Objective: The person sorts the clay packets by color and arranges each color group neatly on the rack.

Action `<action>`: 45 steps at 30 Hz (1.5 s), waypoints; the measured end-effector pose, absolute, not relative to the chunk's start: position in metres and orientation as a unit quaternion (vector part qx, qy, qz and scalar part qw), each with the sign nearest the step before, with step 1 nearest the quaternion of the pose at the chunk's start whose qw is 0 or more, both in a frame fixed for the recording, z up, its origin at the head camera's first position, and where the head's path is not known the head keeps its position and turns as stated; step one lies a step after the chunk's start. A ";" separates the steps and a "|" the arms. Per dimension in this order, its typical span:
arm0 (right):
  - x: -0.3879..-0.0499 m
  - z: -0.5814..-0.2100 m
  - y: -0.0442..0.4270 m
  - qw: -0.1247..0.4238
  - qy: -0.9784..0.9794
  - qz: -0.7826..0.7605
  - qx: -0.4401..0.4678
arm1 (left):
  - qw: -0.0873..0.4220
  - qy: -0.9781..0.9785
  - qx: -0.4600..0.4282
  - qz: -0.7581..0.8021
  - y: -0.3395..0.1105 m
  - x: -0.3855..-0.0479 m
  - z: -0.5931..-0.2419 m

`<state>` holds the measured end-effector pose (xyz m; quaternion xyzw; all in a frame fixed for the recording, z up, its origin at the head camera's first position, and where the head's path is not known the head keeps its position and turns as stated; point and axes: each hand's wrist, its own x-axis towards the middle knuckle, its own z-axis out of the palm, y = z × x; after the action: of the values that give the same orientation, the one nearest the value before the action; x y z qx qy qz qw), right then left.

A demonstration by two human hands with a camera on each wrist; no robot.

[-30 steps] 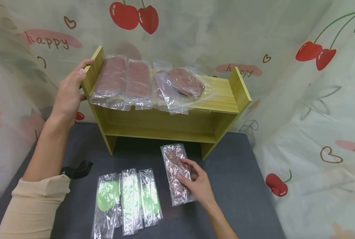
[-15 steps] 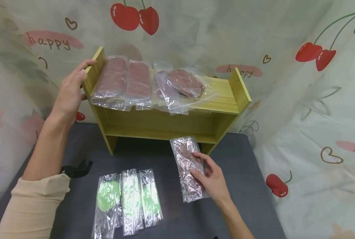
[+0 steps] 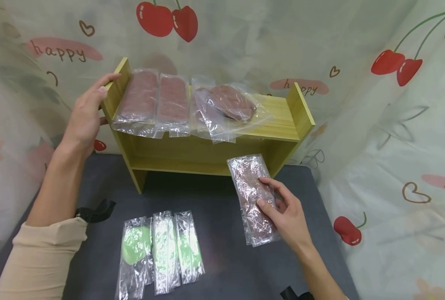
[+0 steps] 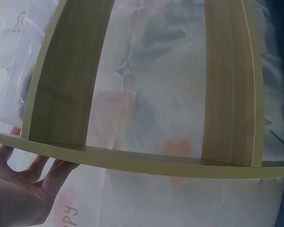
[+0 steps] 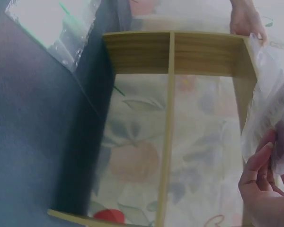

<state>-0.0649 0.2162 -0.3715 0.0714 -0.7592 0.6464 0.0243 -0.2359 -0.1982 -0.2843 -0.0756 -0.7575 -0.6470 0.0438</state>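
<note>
My left hand (image 3: 85,112) grips the upper left side panel of a small light-wood shelf (image 3: 278,118). In the left wrist view its fingers pass behind the panel edge (image 4: 146,163). My right hand (image 3: 288,212) pinches a clear plastic bag (image 3: 250,196) with flat reddish-brown contents, raised in front of the shelf's lower right; a second layer shows at its edge. On the top board lie bags with reddish flat contents: a wide one (image 3: 141,96), a narrow one (image 3: 173,98) and a bag with a rounded piece (image 3: 231,102) overlapping another.
Several clear bags with green contents (image 3: 162,246) lie on the dark table (image 3: 222,275) at front left. A patterned curtain (image 3: 241,46) surrounds the table. A dark strap (image 3: 96,211) hangs by the left sleeve (image 3: 46,258).
My right hand has carried the bag with reddish-brown contents up and to the right, from low over the table toward the shelf. The left hand keeps its grip on the panel.
</note>
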 end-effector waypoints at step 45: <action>-0.130 -0.257 0.248 0.015 -0.778 0.623 0.085 | 0.064 -0.748 -0.080 -0.656 -0.197 -0.235 -0.288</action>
<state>-0.1296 0.2484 -0.2567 0.0853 -0.7775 0.6229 0.0145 -0.2352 -0.1972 -0.2884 -0.0799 -0.7481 -0.6556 0.0644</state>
